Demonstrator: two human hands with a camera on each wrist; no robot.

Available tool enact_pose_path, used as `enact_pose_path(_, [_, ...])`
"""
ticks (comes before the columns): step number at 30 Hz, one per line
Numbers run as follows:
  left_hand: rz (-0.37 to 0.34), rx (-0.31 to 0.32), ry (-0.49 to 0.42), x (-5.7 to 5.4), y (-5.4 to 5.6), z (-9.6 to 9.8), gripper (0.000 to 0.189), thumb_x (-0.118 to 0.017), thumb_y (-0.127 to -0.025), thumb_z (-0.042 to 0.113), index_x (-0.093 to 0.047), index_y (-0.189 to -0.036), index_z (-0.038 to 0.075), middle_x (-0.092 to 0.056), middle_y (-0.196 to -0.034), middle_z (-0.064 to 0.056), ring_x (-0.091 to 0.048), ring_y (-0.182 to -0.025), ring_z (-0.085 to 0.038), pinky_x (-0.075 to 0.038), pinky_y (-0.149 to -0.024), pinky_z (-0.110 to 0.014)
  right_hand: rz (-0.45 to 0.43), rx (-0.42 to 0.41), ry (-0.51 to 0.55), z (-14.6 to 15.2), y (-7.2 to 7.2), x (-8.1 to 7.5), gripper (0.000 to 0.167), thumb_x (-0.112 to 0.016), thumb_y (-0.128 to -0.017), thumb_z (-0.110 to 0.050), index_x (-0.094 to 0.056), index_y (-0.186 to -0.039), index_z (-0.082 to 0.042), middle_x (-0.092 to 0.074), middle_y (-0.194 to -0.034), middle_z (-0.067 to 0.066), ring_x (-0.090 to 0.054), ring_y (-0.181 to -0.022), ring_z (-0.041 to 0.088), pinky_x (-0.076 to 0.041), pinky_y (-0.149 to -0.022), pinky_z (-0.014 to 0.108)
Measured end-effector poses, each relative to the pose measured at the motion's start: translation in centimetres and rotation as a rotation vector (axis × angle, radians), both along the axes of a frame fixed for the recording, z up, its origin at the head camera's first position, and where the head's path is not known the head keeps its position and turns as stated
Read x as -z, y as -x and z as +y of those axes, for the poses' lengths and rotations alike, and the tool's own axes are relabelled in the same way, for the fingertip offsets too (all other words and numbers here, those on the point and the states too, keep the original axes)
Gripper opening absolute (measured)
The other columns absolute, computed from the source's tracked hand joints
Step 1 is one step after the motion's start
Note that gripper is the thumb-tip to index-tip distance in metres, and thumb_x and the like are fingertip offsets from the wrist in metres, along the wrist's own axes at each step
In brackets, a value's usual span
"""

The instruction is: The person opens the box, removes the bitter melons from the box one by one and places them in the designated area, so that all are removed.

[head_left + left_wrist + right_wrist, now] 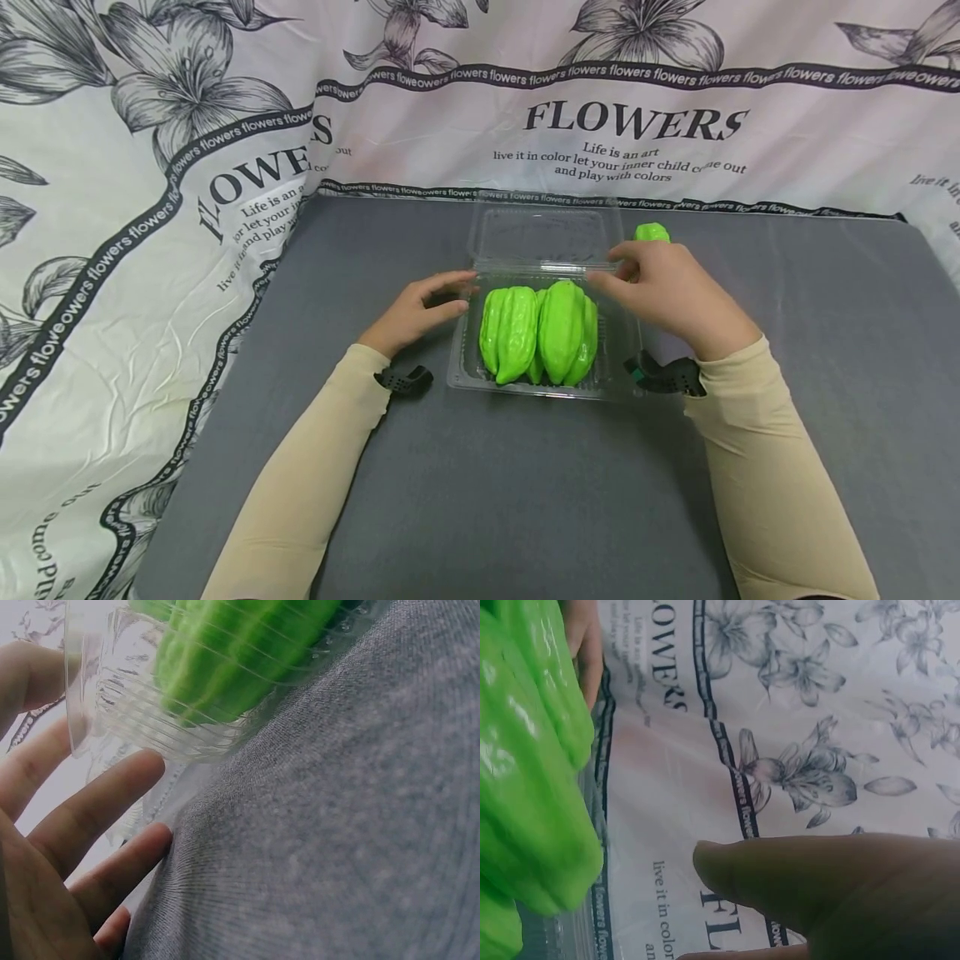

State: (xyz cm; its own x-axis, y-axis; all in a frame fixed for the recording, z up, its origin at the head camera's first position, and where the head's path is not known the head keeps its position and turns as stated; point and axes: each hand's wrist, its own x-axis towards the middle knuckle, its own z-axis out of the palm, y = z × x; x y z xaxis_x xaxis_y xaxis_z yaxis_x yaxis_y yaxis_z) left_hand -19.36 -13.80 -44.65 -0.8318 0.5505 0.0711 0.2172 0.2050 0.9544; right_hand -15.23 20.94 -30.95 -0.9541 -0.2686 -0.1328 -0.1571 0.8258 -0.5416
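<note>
A clear plastic clamshell box [465, 379] lies on the grey surface, its transparent lid [543, 233] raised at the back. Inside, several bright green ribbed star fruits [561, 332] lie side by side. My left hand [417, 312] is at the box's left side, its fingers spread and relaxed; in the left wrist view, fingertips come right to the ridged wall [176, 739]. Over the box's back right corner my right hand [667, 287] hovers with thumb and fingers apart. Nothing shows between them, and the right wrist view has the thumb [765, 870] extended beside the fruits [525, 772].
Another green star fruit [651, 232] lies on the grey cloth [525, 500] beyond my right hand, partly hidden by it. White flower-printed fabric [420, 133] hangs along the back and left side. Dark straps [405, 381] circle both wrists.
</note>
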Motion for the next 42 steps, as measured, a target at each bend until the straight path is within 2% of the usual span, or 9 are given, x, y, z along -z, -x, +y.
enact_pose_path(6, [0.007,0.005,-0.017,-0.1,0.0,0.0,0.051,-0.063,-0.107,0.017,-0.052,-0.157,0.015,-0.059,-0.151,-0.012,-0.055,-0.140,-0.026,-0.049,-0.111,-0.050,-0.020,-0.067,-0.040,-1.0,-0.6,-0.1,0.062,-0.063,-0.104,-0.045,-0.062,-0.140,0.005,-0.075,-0.106,0.016,-0.067,-0.084,0.026,-0.054,-0.078,0.048])
enact_pose_path(9, [0.006,0.003,-0.016,-0.1,0.0,0.0,0.051,-0.063,-0.107,0.019,-0.052,-0.157,0.016,-0.059,-0.151,-0.011,-0.055,-0.140,-0.025,-0.049,-0.111,-0.049,-0.032,-0.089,-0.048,-1.4,-0.9,-0.1,0.060,-0.063,-0.104,-0.047,-0.065,-0.135,0.004,-0.073,-0.092,0.010,-0.061,-0.073,0.022,-0.052,-0.073,0.044])
enact_pose_path(15, [-0.002,-0.002,-0.015,-0.1,0.0,0.1,0.052,-0.065,-0.106,0.020,-0.052,-0.157,0.015,-0.059,-0.152,-0.010,-0.055,-0.140,-0.026,-0.049,-0.111,-0.048,-0.074,-0.088,-0.052,-2.2,-1.5,0.1,0.061,-0.062,-0.104,-0.051,-0.062,-0.131,0.003,-0.040,-0.062,-0.003,-0.034,-0.054,0.013,-0.035,-0.055,0.034])
enact_pose_path(18, [-0.005,-0.002,-0.019,-0.1,-0.1,0.1,0.052,-0.064,-0.106,0.020,-0.052,-0.157,0.016,-0.059,-0.152,-0.011,-0.055,-0.140,-0.026,-0.049,-0.111,-0.049,-0.096,-0.073,-0.062,-2.7,-1.7,0.2,0.068,-0.062,-0.104,-0.052,-0.055,-0.140,0.006,-0.036,-0.062,-0.003,-0.032,-0.053,0.013,-0.035,-0.054,0.035])
enact_pose_path(19, [-0.005,-0.003,-0.020,-0.2,-0.1,0.1,0.052,-0.064,-0.106,0.020,-0.052,-0.157,0.016,-0.059,-0.152,-0.010,-0.055,-0.140,-0.026,-0.049,-0.111,-0.049,-0.096,-0.072,-0.066,-2.8,-1.8,0.2,0.070,-0.062,-0.103,-0.052,-0.054,-0.141,0.007,-0.041,-0.064,-0.002,-0.039,-0.055,0.014,-0.040,-0.056,0.036])
enact_pose_path(24, [-0.003,-0.007,-0.012,-0.1,-0.1,0.1,0.051,-0.064,-0.107,0.020,-0.053,-0.157,0.017,-0.060,-0.150,-0.009,-0.055,-0.140,-0.024,-0.049,-0.111,-0.050,-0.097,-0.077,-0.088,-3.3,-1.8,0.6,0.077,-0.063,-0.103,-0.051,-0.049,-0.146,0.012,-0.058,-0.071,0.006,-0.061,-0.072,0.022,-0.055,-0.080,0.050])
enact_pose_path(33, [-0.020,-0.011,-0.001,-0.2,-0.1,0.0,0.052,-0.064,-0.107,0.019,-0.052,-0.157,0.017,-0.059,-0.152,-0.010,-0.053,-0.141,-0.026,-0.048,-0.112,-0.050,-0.096,-0.100,-0.123,-3.7,-1.8,1.1,0.080,-0.064,-0.103,-0.048,-0.045,-0.150,0.013,-0.062,-0.074,0.008,-0.066,-0.086,0.027,-0.051,-0.102,0.058])
enact_pose_path(36, [-0.024,-0.015,0.009,-0.2,-0.1,0.0,0.052,-0.064,-0.107,0.019,-0.052,-0.157,0.017,-0.059,-0.152,-0.010,-0.053,-0.142,-0.026,-0.047,-0.112,-0.051,-0.101,-0.099,-0.119,-3.9,-1.9,1.1,0.075,-0.064,-0.103,-0.050,-0.050,-0.146,0.010,-0.059,-0.071,0.006,-0.065,-0.083,0.026,-0.053,-0.097,0.055])
enact_pose_path(42, [-0.025,-0.020,0.016,-0.2,-0.1,0.1,0.051,-0.063,-0.107,0.018,-0.052,-0.157,0.017,-0.060,-0.150,-0.010,-0.054,-0.140,-0.026,-0.047,-0.112,-0.052,-0.091,-0.106,-0.137,-4.2,-2.1,1.2,0.056,-0.064,-0.102,-0.051,-0.061,-0.115,0.003,-0.055,-0.076,0.006,-0.060,-0.075,0.024,-0.053,-0.079,0.046])
